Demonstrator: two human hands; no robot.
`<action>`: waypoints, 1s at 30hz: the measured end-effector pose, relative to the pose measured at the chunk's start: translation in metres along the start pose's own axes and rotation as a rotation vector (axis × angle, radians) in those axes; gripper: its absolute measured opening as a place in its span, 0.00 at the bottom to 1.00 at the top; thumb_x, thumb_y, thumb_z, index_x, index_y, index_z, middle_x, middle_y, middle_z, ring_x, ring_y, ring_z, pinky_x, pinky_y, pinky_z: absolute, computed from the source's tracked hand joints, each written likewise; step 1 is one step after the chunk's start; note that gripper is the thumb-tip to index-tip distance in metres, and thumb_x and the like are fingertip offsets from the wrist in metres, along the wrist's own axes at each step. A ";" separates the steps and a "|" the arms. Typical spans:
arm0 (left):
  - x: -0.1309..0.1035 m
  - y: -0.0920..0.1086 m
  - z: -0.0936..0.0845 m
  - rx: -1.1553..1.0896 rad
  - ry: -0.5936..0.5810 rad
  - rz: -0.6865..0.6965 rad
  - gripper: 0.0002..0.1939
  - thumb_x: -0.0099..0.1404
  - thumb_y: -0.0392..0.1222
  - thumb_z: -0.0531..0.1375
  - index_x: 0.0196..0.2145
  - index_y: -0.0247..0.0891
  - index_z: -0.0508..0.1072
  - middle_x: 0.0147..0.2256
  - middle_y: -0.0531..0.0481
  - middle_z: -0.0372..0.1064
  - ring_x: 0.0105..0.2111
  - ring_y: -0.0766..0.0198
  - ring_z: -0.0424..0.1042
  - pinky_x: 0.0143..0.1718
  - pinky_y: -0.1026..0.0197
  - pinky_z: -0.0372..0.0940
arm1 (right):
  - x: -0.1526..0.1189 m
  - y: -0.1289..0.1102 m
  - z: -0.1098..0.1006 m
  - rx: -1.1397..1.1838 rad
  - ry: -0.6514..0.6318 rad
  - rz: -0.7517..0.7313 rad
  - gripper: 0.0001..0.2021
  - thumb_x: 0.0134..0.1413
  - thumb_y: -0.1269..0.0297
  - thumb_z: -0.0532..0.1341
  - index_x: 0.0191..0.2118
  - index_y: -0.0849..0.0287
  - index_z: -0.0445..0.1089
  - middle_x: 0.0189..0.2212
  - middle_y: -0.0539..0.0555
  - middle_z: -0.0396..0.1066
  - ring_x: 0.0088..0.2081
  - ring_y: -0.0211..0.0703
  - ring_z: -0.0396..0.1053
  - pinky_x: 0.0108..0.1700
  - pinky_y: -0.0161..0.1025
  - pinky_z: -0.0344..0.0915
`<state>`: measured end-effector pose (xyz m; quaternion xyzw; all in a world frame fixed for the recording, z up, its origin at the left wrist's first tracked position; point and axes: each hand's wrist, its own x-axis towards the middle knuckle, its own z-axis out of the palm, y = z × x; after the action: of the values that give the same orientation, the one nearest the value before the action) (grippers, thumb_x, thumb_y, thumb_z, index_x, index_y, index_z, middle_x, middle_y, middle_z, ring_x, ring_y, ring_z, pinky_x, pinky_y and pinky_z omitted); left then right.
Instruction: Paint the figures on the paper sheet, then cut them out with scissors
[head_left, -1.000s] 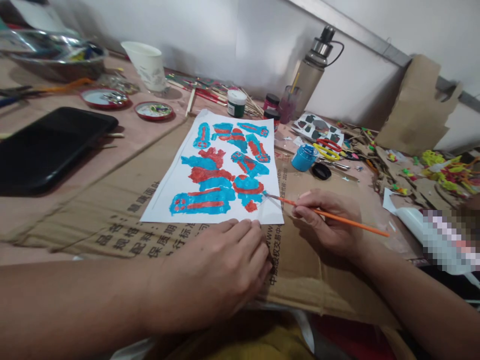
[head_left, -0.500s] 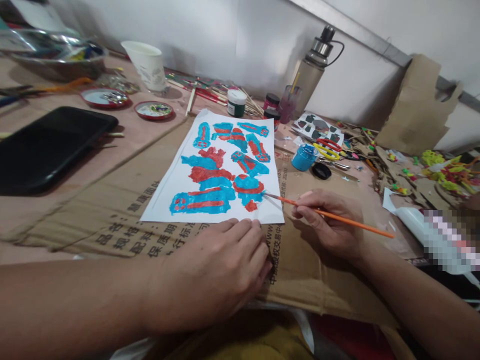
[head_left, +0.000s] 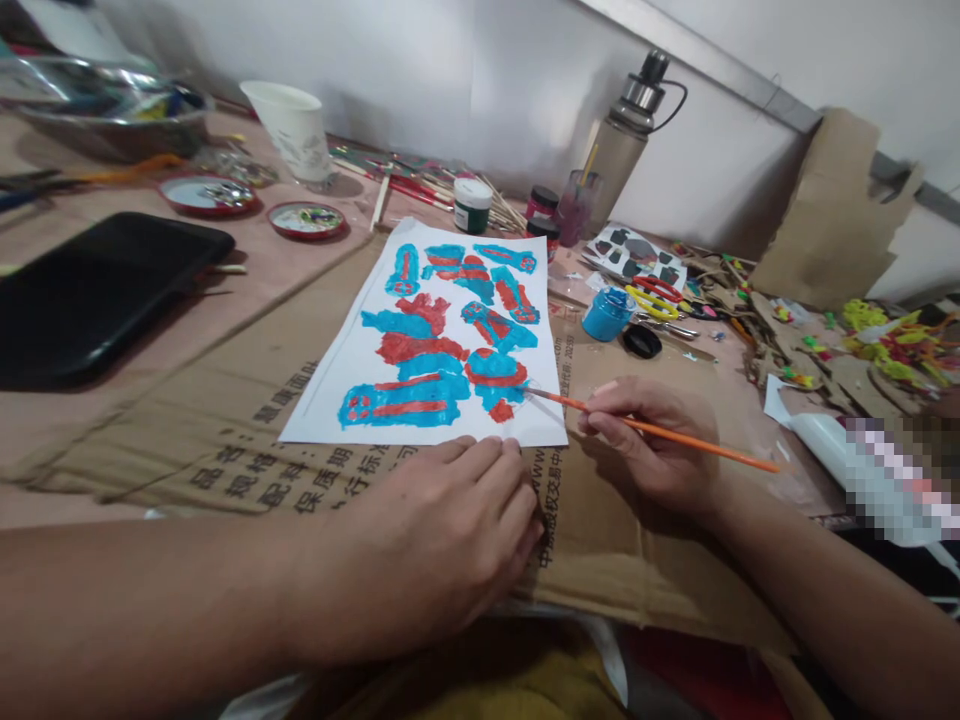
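A white sheet of paper (head_left: pixel 337 400) with blue and red painted shapes lies on flattened cardboard (head_left: pixel 187 400). My right hand (head_left: pixel 652 440) pinches an orange paintbrush (head_left: pixel 697 446), its tip touching the blue paint near the sheet's right side. Curled at the bottom edge of the paper, my left hand (head_left: pixel 465 530) rests with its fingers bent together; what lies under the fingertips is hidden. An uncapped jar of blue paint (head_left: pixel 607 316) stands right of the sheet, with a black lid (head_left: pixel 643 341) beside it.
On the left lie a black tablet-like device (head_left: pixel 105 295) and two small dishes. A paper cup (head_left: pixel 292 130), green paint jar (head_left: pixel 472 206) and bottle (head_left: pixel 622 150) stand at the back. Scissors (head_left: pixel 654 298) and cardboard scraps are at the right.
My right hand and the brush have shifted very slightly left, the tip still at the blue paint. My left hand has stayed in place.
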<state>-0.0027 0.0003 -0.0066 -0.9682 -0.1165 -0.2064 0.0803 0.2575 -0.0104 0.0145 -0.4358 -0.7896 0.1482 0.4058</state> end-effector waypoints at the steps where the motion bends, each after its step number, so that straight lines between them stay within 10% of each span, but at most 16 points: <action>1: 0.000 0.000 0.000 -0.001 0.001 0.001 0.10 0.77 0.40 0.61 0.36 0.38 0.79 0.37 0.41 0.79 0.38 0.54 0.75 0.43 0.51 0.73 | 0.001 0.000 0.000 -0.012 -0.015 -0.012 0.08 0.72 0.63 0.66 0.37 0.51 0.79 0.31 0.52 0.82 0.31 0.42 0.79 0.34 0.36 0.75; 30: -0.001 0.000 0.000 0.013 0.017 0.014 0.09 0.77 0.39 0.61 0.37 0.39 0.79 0.38 0.41 0.80 0.40 0.53 0.76 0.46 0.51 0.72 | -0.002 0.005 -0.006 -0.083 0.036 0.011 0.05 0.70 0.64 0.67 0.38 0.51 0.79 0.31 0.51 0.81 0.31 0.43 0.78 0.34 0.38 0.73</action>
<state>-0.0037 -0.0003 -0.0075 -0.9666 -0.1102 -0.2135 0.0888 0.2654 -0.0096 0.0142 -0.4592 -0.7852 0.1096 0.4007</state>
